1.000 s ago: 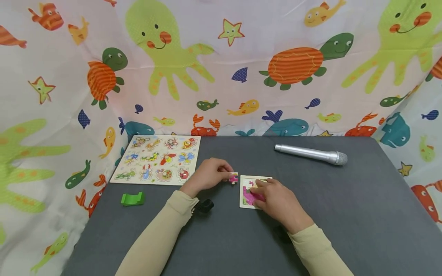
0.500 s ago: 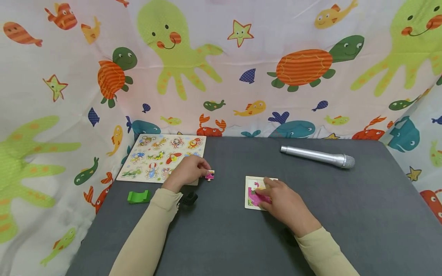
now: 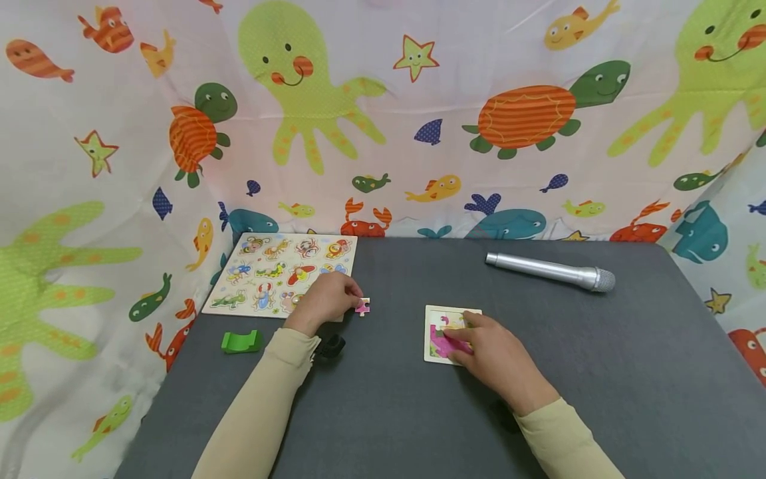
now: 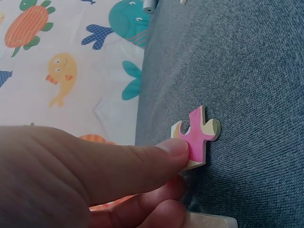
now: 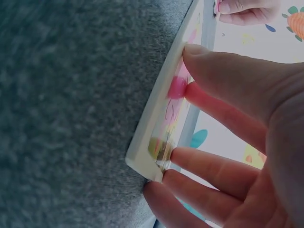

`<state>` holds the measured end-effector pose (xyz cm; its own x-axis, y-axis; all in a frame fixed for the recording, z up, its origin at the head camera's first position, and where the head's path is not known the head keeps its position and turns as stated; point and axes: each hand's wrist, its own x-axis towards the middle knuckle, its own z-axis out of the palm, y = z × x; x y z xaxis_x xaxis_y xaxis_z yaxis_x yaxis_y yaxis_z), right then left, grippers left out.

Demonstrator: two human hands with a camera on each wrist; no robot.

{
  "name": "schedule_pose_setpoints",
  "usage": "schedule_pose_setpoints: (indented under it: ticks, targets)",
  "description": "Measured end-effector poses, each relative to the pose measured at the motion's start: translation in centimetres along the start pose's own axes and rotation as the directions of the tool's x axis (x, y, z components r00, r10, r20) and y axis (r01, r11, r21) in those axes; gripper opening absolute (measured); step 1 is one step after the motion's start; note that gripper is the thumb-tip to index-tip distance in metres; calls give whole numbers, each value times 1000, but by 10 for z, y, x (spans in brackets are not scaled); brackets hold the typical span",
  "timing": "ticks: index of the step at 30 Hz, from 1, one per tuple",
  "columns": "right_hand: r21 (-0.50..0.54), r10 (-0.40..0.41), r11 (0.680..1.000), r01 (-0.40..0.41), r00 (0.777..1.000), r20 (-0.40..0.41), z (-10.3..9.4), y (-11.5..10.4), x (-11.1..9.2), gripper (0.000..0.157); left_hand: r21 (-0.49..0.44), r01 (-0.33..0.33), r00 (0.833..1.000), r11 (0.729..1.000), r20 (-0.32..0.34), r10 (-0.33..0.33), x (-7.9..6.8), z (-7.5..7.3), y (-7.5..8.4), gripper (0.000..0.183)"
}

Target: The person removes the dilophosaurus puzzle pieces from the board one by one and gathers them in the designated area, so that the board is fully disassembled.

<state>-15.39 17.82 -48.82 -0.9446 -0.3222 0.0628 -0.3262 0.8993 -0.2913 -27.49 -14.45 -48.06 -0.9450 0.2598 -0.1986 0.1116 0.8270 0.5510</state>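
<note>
A pink jigsaw piece point(image 4: 195, 142) is pinched between the thumb and fingers of my left hand point(image 3: 326, 303), beside the right edge of the insect puzzle board point(image 3: 239, 307). The thumb covers part of the piece. My right hand point(image 3: 501, 359) rests on the right side of a small square puzzle tray point(image 3: 427, 336), its fingers spread and loosely bent. In the right wrist view the thumb touches the pale rim of the tray point(image 5: 145, 126), and other fingertips lie on the pink and yellow picture and at its corner. The hand hides much of the picture.
A green block with a curved top point(image 3: 241, 342) lies front left on the grey table point(image 3: 383, 412). A silver microphone point(image 3: 547, 269) lies at the back right. A printed cloth point(image 3: 431, 153) hangs behind the table and along its sides.
My left hand has moved left with the jigsaw piece, away from the small tray and toward the insect board. The right hand stays at the tray. The head view has shifted slightly.
</note>
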Motion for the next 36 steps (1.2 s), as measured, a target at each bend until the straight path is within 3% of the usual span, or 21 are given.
schedule_pose_setpoints:
  ticks: [9,12,15,18,21,23,26,31,36]
  targets:
    - [46,10,999,-7,998,-56,-3,11,-8,38,12,-1,1000,1000,-6,2,4,2,17,7]
    - [59,11,998,-6,996,-84,-3,13,-9,39,67,-76,995,995,-55,80,3,6,32,7]
    - [73,12,997,-5,995,-95,-3,15,-11,38,122,-179,979,976,-73,189,0,16,53,7]
    - [86,22,996,-15,996,-92,-2,16,-11,38,137,-281,957,950,-29,287,0,34,76,9]
    - [92,33,995,-26,996,-83,-1,17,-11,38,103,-347,938,932,27,346,5,52,98,11]
    - [99,35,995,-27,996,-76,-1,17,-10,37,79,-357,934,931,51,354,9,61,109,11]
    - [109,26,994,-20,998,-60,0,16,-10,35,56,-330,943,942,68,326,15,72,118,10]
    - [104,1,995,6,998,-61,1,13,-8,33,70,-279,959,958,68,274,17,81,120,8]
    - [84,-2,996,8,998,-70,2,13,-8,33,71,-294,955,953,70,289,18,87,118,9]
